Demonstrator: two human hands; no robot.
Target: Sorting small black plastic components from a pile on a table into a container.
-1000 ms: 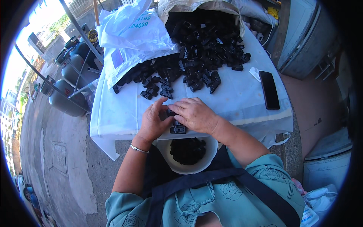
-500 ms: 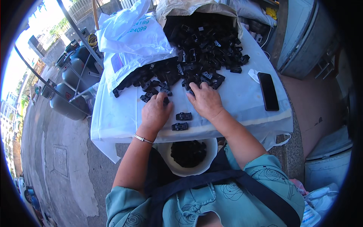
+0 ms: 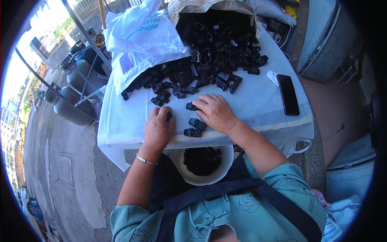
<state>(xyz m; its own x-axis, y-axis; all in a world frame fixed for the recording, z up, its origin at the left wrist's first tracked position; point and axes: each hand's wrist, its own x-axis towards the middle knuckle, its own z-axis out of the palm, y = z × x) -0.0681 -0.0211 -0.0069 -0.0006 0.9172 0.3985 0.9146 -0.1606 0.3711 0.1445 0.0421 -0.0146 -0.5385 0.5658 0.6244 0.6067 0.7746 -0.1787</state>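
While 1 black part (image 3: 169,117) is being held between the thumb and forefinger of the left hand (image 3: 157,128), a similar black piece (image 3: 191,106) is being pinched by the right hand (image 3: 217,113). The left hand is being held nearly closed, its fingers being curled downward, and most of its part is being hidden by them. The right hand is being held partly open, its fingers being bent toward the thumb, with the outer end of the piece being left in sight; whether the tabletop is being touched by that piece cannot be told.

Between the 2 hands, near the table's edge, a pair of black parts (image 3: 195,127) is being supported by the white table cover (image 3: 258,111), 1 just behind the other. Farther off, a large heap of black parts (image 3: 225,50) is being spread out from the mouths of a white bag (image 3: 145,42) and a tan bag (image 3: 209,5). To the right, a dark phone (image 3: 288,94) is being set off by the white cover. Below the table's edge, more black pieces (image 3: 202,161) are being held in a white bowl (image 3: 177,166). Around the left wrist, a silver bracelet (image 3: 145,160) is being worn.
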